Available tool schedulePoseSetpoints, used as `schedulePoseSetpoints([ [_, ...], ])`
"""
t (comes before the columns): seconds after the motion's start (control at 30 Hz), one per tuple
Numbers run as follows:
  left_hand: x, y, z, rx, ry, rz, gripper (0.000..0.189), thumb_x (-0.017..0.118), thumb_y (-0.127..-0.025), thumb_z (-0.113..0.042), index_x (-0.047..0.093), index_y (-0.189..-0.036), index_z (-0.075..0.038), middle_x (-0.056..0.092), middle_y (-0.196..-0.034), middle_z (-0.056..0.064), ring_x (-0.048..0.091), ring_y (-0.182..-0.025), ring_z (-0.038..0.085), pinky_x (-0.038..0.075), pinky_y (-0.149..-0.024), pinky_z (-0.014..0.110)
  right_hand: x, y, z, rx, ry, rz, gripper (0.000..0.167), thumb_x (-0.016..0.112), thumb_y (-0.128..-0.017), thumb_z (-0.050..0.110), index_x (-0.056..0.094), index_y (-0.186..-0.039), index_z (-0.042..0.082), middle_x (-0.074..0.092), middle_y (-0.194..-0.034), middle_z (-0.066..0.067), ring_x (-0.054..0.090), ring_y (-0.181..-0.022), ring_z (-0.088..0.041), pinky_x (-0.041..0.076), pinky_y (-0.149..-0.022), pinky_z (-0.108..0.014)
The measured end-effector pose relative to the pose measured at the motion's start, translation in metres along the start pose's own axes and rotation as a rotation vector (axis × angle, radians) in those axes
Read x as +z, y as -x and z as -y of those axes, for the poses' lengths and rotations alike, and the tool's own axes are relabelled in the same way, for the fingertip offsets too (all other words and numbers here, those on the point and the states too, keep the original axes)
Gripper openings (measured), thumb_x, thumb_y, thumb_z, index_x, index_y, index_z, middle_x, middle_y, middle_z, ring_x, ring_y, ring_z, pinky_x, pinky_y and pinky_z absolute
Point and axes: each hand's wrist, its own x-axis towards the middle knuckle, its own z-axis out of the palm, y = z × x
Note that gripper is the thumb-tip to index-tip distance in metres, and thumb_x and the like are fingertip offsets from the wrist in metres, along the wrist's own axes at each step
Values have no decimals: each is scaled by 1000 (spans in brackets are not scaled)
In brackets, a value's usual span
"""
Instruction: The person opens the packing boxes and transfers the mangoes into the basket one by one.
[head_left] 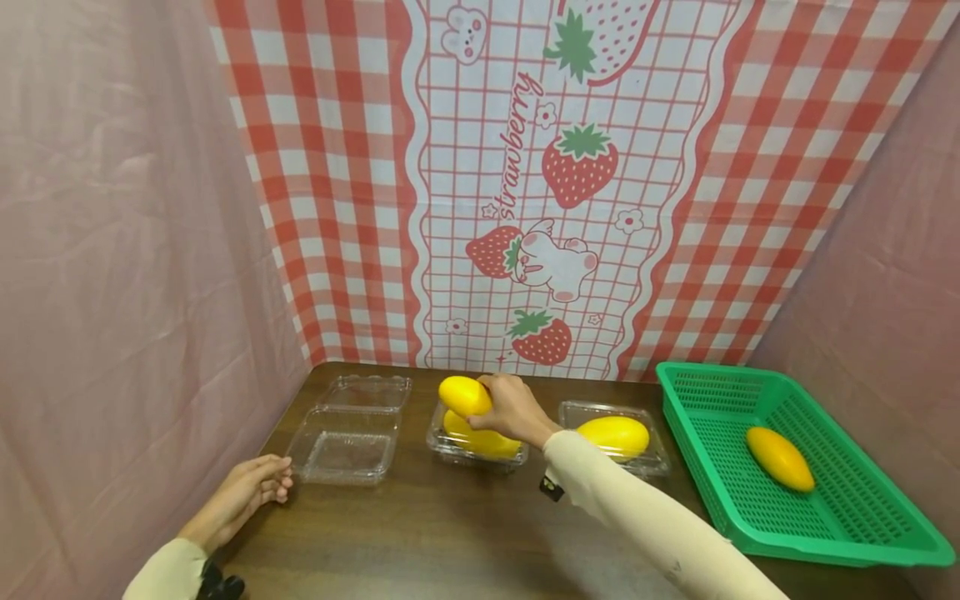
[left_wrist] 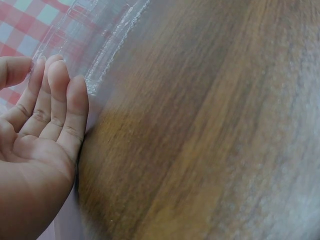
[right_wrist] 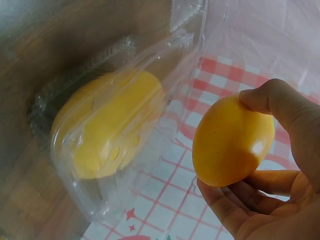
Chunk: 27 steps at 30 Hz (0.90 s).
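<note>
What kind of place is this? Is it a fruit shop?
Probably not a shop: it looks like a small staged packing booth. A wooden table is walled with pink cloth and a strawberry tablecloth, with mangoes in clear plastic boxes and a green basket.

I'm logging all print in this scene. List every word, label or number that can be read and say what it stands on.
"strawberry": red slanted script on the checked backdrop cloth, beside its printed strawberries.
No other text shows: the mangoes, clear boxes and green basket carry no readable label.
</note>
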Motion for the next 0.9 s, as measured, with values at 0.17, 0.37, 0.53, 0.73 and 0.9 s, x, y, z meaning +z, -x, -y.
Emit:
schedulePoseSetpoints([
  [0.17,-1,0,1,3,-10,16,29,54,-108,-26,60,-107,2,63,-95,6,62,-83,17,57,-79,32,-5,3,-5,18,-3,-13,54,88,-78,28,69,-119,-1,68,-99,-7,57,-81,-18,52,-71,-34],
  [0.37,-3,2,1,0,-33,36,31,52,-109,-29,58,-110,2,61,-99,7,61,-86,17,56,-81,32,-11,7,-11,29,-2,-40,48,89,-76,26,70,-112,1,66,-93,-3,56,-76,-16,50,-66,-32],
  [0.53,-3,2,0,9,-38,51,32,51,-110,-29,57,-111,3,59,-101,7,60,-88,17,56,-82,31,-17,11,-20,41,2,-56,44,90,-74,24,70,-107,3,63,-84,0,54,-70,-16,47,-62,-31],
  [0.73,-1,3,0,6,-40,41,33,52,-109,-28,57,-112,4,60,-101,8,60,-87,16,56,-82,31,-23,18,-32,44,0,-70,48,90,-75,24,71,-112,1,66,-86,-1,53,-70,-15,46,-62,-31],
  [0.9,-1,2,0,2,-50,34,33,52,-109,-29,57,-112,4,59,-100,7,60,-87,17,56,-82,32,-29,24,-41,49,7,-91,44,90,-75,24,71,-108,1,66,-83,-1,52,-69,-15,45,-62,-32],
])
